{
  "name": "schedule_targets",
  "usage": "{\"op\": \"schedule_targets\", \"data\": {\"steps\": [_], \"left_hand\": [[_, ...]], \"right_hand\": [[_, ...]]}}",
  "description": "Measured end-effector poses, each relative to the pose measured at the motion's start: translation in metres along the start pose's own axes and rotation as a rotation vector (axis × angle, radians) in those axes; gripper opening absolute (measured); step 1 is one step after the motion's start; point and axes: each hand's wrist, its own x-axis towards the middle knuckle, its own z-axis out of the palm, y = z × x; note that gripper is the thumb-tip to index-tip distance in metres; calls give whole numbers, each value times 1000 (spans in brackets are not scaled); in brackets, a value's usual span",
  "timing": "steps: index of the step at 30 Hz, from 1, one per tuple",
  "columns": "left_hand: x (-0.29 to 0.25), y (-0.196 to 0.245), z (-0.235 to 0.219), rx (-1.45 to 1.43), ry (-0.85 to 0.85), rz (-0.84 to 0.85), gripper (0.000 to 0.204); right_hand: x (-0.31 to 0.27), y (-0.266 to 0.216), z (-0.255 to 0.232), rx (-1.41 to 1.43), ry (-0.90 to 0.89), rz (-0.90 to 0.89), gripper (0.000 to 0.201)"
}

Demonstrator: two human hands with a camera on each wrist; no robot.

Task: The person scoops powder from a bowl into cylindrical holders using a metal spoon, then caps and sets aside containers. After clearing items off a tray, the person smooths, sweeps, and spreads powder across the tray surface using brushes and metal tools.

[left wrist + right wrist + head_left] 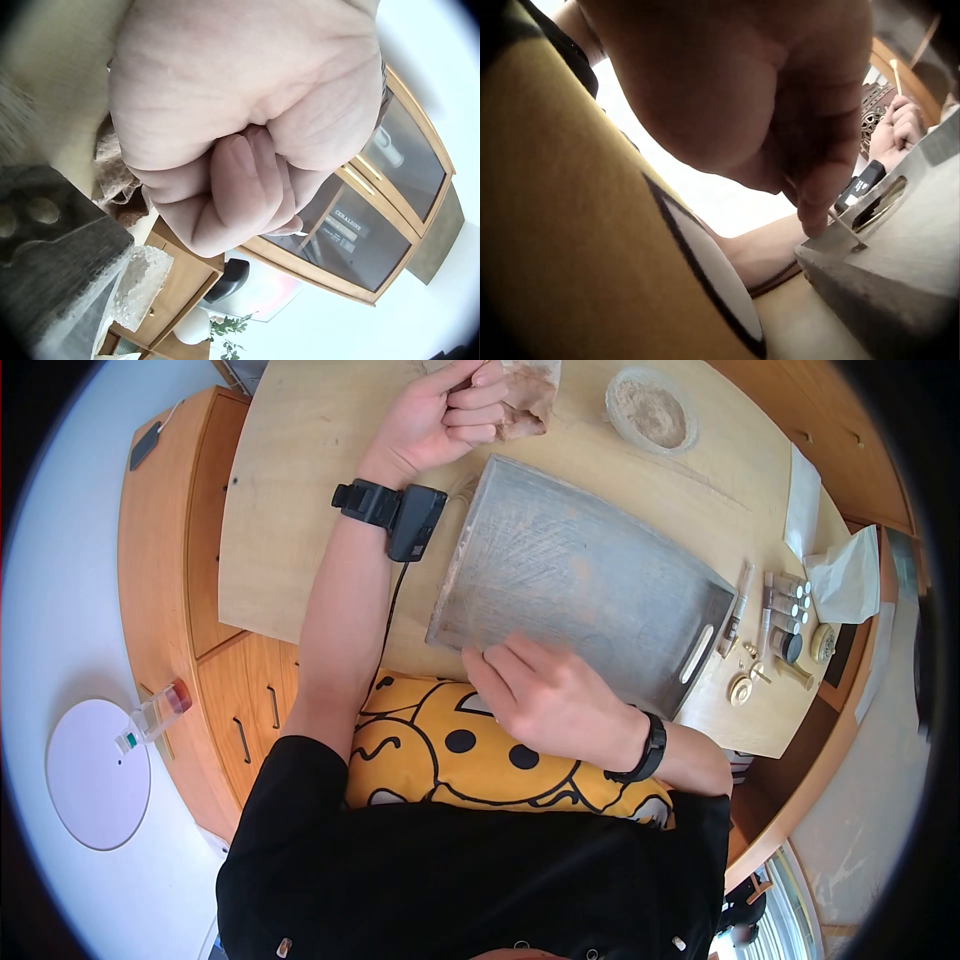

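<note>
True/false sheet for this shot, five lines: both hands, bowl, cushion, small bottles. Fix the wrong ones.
1. The right hand pinches a slim stick at the gray tray. True.
2. The left hand lies flat on the gray tray. False: it is raised off the tray, holding a pale-tipped stick.
3. The bowl sits inside the gray tray. False: it stands on the table, beyond the tray's far edge.
4. The cushion is yellow with black line drawings. True.
5. In the head view, the small bottles are left of the gray tray. False: they are to its right.
</note>
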Motion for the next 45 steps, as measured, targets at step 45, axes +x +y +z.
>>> {"op": "schedule_targets", "data": {"steps": [45], "left_hand": [[-1, -2, 5, -24, 51, 7, 36]], "right_hand": [[3, -1, -6, 115, -92, -27, 33]]}}
